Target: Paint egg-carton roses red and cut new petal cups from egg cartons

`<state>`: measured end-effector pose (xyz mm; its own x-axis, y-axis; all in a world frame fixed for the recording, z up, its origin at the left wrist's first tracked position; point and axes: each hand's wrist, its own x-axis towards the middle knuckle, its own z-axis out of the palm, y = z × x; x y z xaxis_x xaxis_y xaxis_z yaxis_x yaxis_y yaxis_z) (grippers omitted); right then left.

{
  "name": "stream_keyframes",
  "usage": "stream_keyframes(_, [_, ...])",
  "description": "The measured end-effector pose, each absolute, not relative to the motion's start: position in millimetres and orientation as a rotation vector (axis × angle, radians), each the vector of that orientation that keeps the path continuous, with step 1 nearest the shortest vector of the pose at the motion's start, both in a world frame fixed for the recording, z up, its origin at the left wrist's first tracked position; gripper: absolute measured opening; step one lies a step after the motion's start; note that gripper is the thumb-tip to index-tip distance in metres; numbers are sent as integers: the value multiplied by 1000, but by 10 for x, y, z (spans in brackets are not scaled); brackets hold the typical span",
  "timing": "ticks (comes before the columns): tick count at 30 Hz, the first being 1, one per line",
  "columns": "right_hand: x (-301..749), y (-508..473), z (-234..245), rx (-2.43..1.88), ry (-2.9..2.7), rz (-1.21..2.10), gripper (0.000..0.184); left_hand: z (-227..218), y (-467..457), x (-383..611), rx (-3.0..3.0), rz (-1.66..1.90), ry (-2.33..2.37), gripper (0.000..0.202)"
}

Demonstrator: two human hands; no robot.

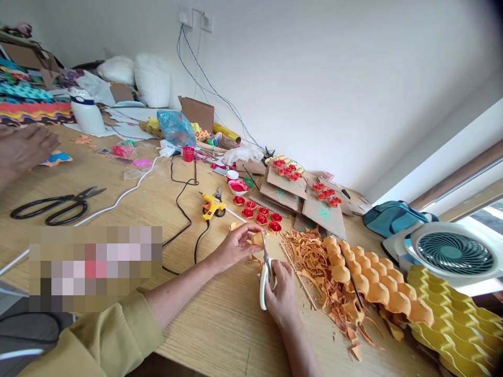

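Between the fingertips of my left hand [238, 243] is a small orange egg-carton cup [257, 240]. My right hand [281, 290] is closed around white-handled scissors [264, 285], with the blades pointing up beside the cup's right edge. Whether the blades touch the cup I cannot make out. Just beyond my hands lie several red paper roses [262, 214]. Orange carton scraps [310, 262] are heaped to the right of my right hand, against an orange egg tray [369, 277]. A yellow glue gun [213, 206] rests behind my left hand.
Large black-handled scissors [65, 204] lie at left, near another person's hand [27, 149]. A white cable [126, 191] crosses the table. Cardboard pieces [285, 191] carry more red roses. A white fan [451, 251] and a yellow egg tray [456, 314] stand at right.
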<state>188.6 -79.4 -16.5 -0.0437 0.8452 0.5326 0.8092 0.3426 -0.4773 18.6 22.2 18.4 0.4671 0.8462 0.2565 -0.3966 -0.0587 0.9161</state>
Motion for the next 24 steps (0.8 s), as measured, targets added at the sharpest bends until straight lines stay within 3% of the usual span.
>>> stream_keyframes(12, [1892,-791,-189,-1474,-1735,189,32,133,251,190,1258,1080,453,47])
stream_keyframes(24, [1920,-804,-177,-1434,-1673,207,20,165,261,142,872,957,327,45])
